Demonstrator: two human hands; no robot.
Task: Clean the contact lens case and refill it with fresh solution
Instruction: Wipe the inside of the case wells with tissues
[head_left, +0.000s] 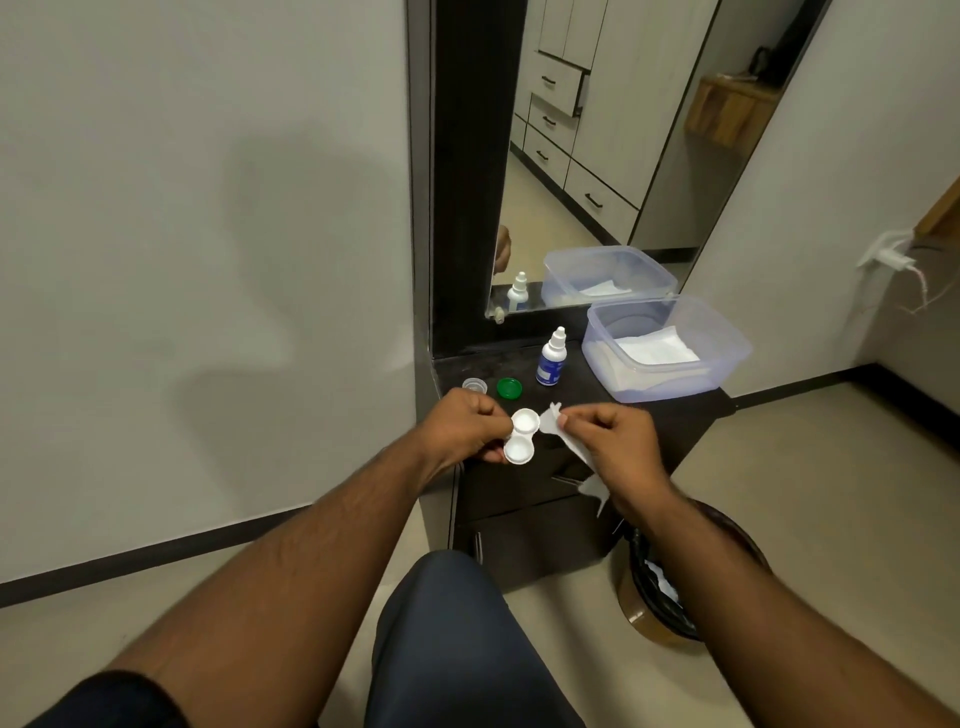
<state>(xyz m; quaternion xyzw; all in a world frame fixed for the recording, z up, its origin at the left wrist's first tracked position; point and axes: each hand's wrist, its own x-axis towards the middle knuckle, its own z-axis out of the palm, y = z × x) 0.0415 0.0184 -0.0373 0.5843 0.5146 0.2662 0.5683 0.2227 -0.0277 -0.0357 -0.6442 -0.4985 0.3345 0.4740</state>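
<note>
— What are your hands on?
— My left hand (460, 428) grips the white two-well plastic lens case (521, 435); my right hand (615, 441) pinches a crumpled white tissue (551, 422) beside it.
— Where?
— Above the dark cabinet top (670, 415), by the mirror (597, 145).

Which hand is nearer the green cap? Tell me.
Left. The left hand lies just below the green cap; the right hand sits farther off to the cap's lower right.

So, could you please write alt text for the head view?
A person's left hand holds an open white contact lens case while the right hand pinches a tissue beside it, above a dark cabinet with two caps and a solution bottle.
</note>
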